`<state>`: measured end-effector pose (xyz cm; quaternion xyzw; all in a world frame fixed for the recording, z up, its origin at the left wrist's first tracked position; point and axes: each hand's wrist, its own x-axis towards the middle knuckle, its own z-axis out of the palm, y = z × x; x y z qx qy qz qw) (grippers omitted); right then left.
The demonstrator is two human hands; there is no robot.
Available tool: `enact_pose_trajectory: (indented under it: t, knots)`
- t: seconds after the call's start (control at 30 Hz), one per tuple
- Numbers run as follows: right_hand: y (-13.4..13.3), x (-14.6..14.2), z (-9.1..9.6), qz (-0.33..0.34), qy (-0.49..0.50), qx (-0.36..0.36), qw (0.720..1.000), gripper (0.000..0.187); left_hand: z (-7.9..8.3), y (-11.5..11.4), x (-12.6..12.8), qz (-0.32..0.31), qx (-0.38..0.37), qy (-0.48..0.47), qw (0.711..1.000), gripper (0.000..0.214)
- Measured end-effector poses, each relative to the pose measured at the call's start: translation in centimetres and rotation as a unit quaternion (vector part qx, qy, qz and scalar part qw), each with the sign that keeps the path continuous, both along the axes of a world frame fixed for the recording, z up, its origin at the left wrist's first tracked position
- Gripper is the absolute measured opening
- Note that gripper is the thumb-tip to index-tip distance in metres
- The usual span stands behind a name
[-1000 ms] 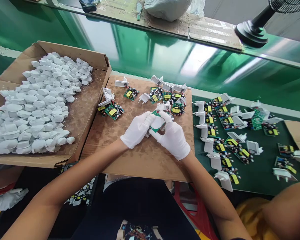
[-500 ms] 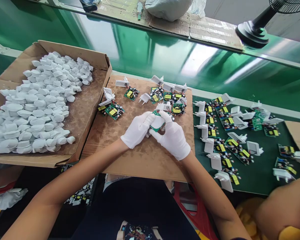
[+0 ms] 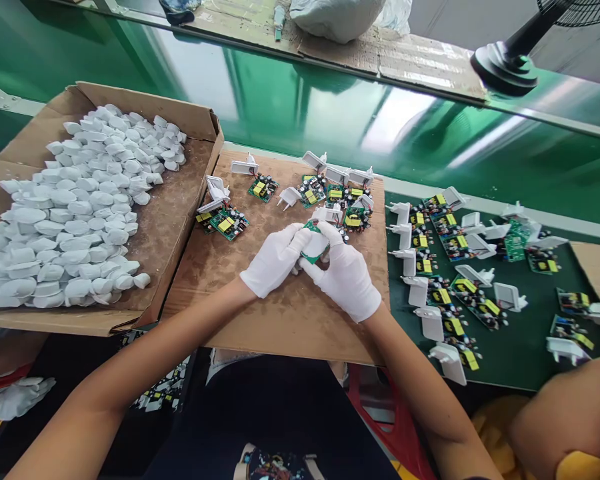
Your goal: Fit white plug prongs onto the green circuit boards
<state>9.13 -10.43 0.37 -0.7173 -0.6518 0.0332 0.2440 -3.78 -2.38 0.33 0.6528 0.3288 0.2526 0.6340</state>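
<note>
My left hand (image 3: 274, 261), in a white glove, grips the left side of a green circuit board (image 3: 307, 256). A white sheet or pad (image 3: 315, 245) lies on the board's upper face. On the right side, my gloved right hand (image 3: 347, 277) pinches the same board between thumb and fingers. The board's underside is hidden by my hands. Just beyond them, a white plug cover (image 3: 327, 214) and several boards with yellow transformers (image 3: 357, 218) rest on the cardboard sheet (image 3: 290, 327). Further left lies another wired board (image 3: 231, 222) beside its white plug covers.
A cardboard box (image 3: 180, 220) full of white plastic pieces (image 3: 80, 213) stands at the left. Rows of boards with plug covers (image 3: 433, 323) spread over the green mat (image 3: 517, 357) at right. A co-worker's arm (image 3: 570, 413) reaches in there; another person's gloved hand (image 3: 17, 398) shows lower left.
</note>
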Motion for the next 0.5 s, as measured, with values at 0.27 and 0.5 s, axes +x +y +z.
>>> enact_pose_trajectory:
  t: [0.27,0.5]
  knots:
    - [0.01,0.1,-0.09,0.007,-0.003,0.001,1.0,0.066,0.18,0.0,-0.06,0.003,0.007,0.009,1.0,0.035]
    - [0.01,0.1,-0.06,0.008,0.004,0.002,1.0,0.066,0.26,-0.01,-0.09,0.001,0.014,0.013,1.0,0.035]
